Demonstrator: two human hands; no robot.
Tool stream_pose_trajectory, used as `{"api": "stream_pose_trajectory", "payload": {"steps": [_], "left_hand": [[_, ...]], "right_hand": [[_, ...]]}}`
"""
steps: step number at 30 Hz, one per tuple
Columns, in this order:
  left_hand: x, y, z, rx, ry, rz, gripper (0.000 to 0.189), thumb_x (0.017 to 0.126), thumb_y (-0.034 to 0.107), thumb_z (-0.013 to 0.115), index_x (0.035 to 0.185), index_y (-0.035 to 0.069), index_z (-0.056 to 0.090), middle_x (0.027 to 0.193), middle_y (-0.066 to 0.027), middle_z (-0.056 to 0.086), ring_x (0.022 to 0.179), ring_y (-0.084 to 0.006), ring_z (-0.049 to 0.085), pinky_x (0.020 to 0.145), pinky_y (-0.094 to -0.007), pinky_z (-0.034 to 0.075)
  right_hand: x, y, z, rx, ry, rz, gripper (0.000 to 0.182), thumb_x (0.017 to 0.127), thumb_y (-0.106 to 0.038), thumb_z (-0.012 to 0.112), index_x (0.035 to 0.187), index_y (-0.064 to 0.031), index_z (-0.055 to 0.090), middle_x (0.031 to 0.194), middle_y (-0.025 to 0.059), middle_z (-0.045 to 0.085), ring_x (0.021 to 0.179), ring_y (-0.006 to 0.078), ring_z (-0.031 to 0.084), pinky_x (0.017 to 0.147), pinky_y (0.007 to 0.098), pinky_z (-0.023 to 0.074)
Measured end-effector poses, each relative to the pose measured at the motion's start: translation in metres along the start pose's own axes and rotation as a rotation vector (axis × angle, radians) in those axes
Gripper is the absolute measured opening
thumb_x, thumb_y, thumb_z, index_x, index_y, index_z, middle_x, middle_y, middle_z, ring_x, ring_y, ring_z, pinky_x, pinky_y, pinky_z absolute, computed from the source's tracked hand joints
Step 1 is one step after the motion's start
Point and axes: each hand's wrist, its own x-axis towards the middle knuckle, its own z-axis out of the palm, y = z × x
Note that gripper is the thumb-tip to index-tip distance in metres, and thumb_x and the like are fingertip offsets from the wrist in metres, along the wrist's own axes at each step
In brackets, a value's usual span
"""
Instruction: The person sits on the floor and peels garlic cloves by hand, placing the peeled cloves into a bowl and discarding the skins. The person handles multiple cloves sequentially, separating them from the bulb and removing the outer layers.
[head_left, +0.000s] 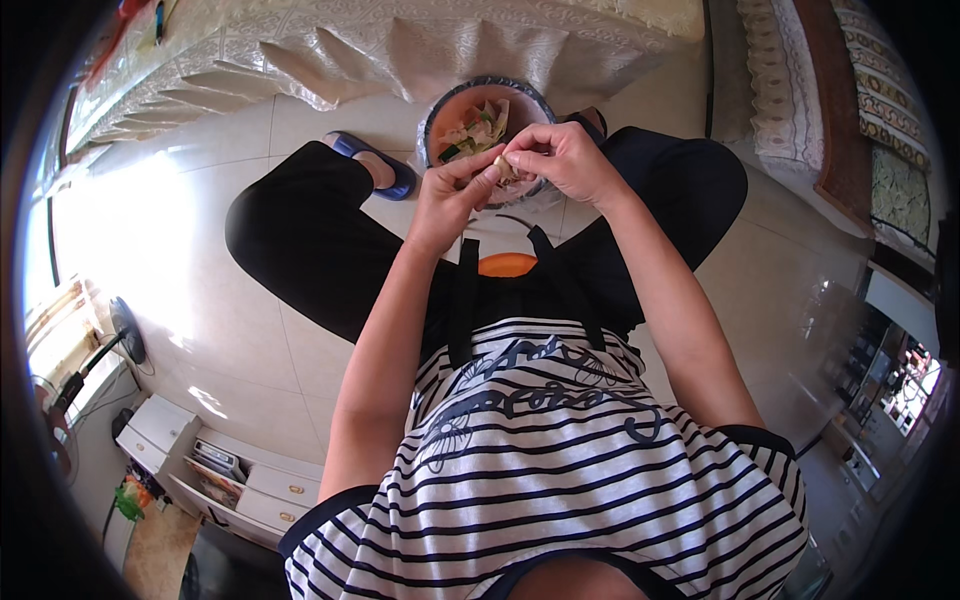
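Over a plastic-lined waste bin (491, 79), my two hands meet at the fingertips. A small pale piece, apparently a garlic clove (502, 162), is pinched between the thumb and fingers of my left hand (444, 201). The thumb and index finger of my right hand (568, 162) grip the same piece from the other side. Inside the bin lie vegetable scraps (480, 133), whitish and green, along with crumpled clear film. Part of the bin's near side is hidden behind my hands.
A table draped with a pale, embossed cloth (420, 56) stands just beyond the bin. My foot in a blue slipper (382, 169) is left of it. Something orange (508, 264) shows between my thighs. Wooden furniture with lace covers (784, 90) stands at right; white drawers (281, 491) are lower left.
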Motion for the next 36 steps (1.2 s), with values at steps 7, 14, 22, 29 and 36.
{"api": "stream_pose_trajectory", "payload": {"steps": [7,14,22,29,36], "left_hand": [[0.005,-0.004,0.008,-0.289,0.135,-0.021,0.022,0.086,0.011,0.064,0.105,0.001,0.059,0.074,0.0013,0.058,0.058,-0.0042,0.047,0.049,-0.0182,0.036],[0.008,-0.012,0.001,-0.384,0.157,-0.061,0.014,0.084,0.01,0.066,0.096,0.004,0.061,0.074,0.0018,0.057,0.058,-0.0039,0.047,0.049,-0.017,0.036],[0.01,-0.022,-0.006,-0.51,0.136,-0.116,0.02,0.091,0.02,0.058,0.104,0.005,0.062,0.076,0.0029,0.056,0.062,-0.0031,0.045,0.051,-0.0158,0.035],[0.012,-0.017,-0.011,-0.528,0.149,-0.134,0.029,0.092,0.019,0.056,0.116,0.003,0.059,0.079,0.0033,0.055,0.065,-0.0025,0.044,0.053,-0.0158,0.036],[0.011,-0.019,-0.009,-0.188,0.129,-0.082,0.031,0.089,0.013,0.06,0.118,0.001,0.058,0.075,0.0028,0.056,0.059,-0.0018,0.044,0.05,-0.0161,0.035]], "right_hand": [[0.005,0.007,0.013,0.106,0.106,0.02,0.013,0.086,-0.011,0.061,0.088,0.0014,0.063,0.074,0.0007,0.061,0.064,0.0048,0.053,0.059,0.0193,0.0446],[0.003,0.006,0.022,0.146,0.122,0.031,0.012,0.086,-0.011,0.06,0.088,0.0007,0.062,0.075,0.0,0.06,0.062,0.0046,0.052,0.058,0.0193,0.0443],[0.008,0.026,0.025,0.197,0.24,0.032,0.013,0.086,-0.012,0.059,0.086,0.0009,0.06,0.072,0.0,0.058,0.058,0.0052,0.053,0.054,0.0201,0.044],[0.011,0.043,0.019,0.158,0.407,0.028,0.015,0.086,-0.013,0.06,0.08,0.0011,0.06,0.066,-0.0001,0.058,0.053,0.0053,0.053,0.048,0.0203,0.0436],[0.015,0.049,0.01,-0.063,0.334,-0.008,0.013,0.085,-0.012,0.062,0.089,0.0005,0.064,0.073,0.0029,0.064,0.058,0.007,0.057,0.051,0.0207,0.0469]]}}
